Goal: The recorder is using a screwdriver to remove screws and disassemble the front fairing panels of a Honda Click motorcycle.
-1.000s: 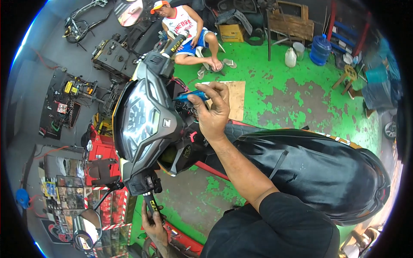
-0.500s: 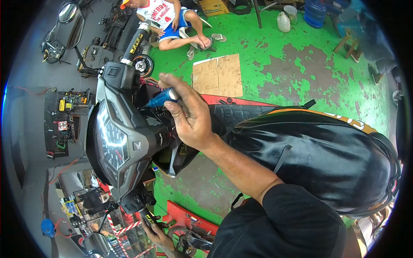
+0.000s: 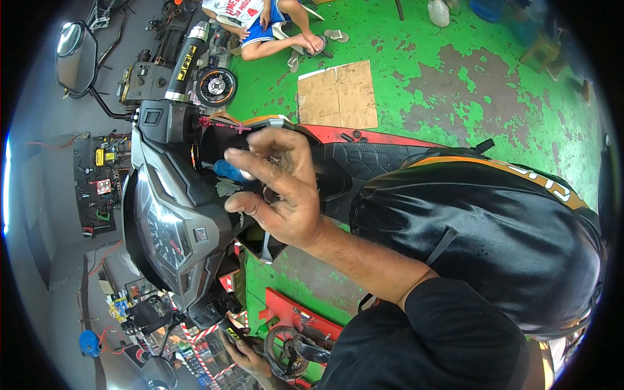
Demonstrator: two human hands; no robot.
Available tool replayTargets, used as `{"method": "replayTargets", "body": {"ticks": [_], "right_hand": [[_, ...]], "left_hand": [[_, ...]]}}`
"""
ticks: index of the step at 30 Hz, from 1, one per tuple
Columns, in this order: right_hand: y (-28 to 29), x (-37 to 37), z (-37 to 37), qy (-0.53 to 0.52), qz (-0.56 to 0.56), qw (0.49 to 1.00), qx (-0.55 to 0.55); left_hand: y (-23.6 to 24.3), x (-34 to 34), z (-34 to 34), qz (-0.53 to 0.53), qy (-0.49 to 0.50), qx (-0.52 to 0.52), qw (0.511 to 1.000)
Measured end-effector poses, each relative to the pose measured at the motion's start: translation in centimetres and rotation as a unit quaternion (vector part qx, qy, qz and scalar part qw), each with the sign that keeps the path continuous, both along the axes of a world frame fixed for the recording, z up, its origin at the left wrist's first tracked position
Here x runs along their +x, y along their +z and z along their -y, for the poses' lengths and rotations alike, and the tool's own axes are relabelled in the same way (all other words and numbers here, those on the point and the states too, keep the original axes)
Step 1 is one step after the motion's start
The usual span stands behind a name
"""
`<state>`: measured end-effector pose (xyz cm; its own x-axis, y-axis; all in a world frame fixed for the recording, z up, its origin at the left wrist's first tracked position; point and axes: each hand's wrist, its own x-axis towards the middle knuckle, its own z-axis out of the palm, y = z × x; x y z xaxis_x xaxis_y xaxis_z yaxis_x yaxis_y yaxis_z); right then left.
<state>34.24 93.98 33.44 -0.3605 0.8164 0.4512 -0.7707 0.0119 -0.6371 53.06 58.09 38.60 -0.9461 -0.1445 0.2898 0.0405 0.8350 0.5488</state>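
Note:
Over the front of a grey scooter [image 3: 214, 224], my right hand [image 3: 286, 188] is open, its fingers loosely bent and its thumb apart. Just beyond the index finger and thumb shows a blue-handled tool [image 3: 227, 170], perhaps a screwdriver. Its tip is hidden, and I cannot tell whether a finger touches it. Near it, by the scooter's inner front panel, is a greyish crumpled-looking patch [image 3: 227, 188]. At the lower left, my left hand [image 3: 244, 356] is closed around the near handlebar grip [image 3: 232, 329], partly hidden by it.
The speedometer [image 3: 166, 224] and a mirror [image 3: 77, 58] are at the left. A black-covered seat [image 3: 474, 240] extends right. Beyond, a seated person [image 3: 273, 29] sits near flattened cardboard [image 3: 338, 94] on the green floor. A red metal stand [image 3: 302, 315] lies below the scooter.
The right hand's fingers have spread from around the blue-handled tool, which now sits lower behind them. The view has shifted slightly. My left hand stays on the grip.

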Motion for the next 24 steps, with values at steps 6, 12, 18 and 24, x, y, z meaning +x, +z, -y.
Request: {"method": "replayTargets", "body": {"ticks": [6, 12, 18, 24], "right_hand": [[-0.7, -0.5, -0.6, 0.056, -0.009, 0.998, -0.011], [-1.5, -0.1, -0.5, 0.106, -0.008, 0.994, -0.009], [0.3, -1.1, -1.0, 0.027, -0.009, 0.999, -0.041], [-1.9, -1.3, -1.3, 0.045, -0.042, 0.998, -0.019]], "left_hand": [[0.1, 0.3, 0.6, 0.017, 0.003, 0.029, 0.999], [0.2, -0.1, -0.5, 0.014, -0.023, 0.041, 0.999], [0.2, 0.2, 0.6, -0.016, -0.009, 0.001, 1.000], [0.3, 0.0, -1.0, -0.026, 0.005, -0.060, 0.998]]}}
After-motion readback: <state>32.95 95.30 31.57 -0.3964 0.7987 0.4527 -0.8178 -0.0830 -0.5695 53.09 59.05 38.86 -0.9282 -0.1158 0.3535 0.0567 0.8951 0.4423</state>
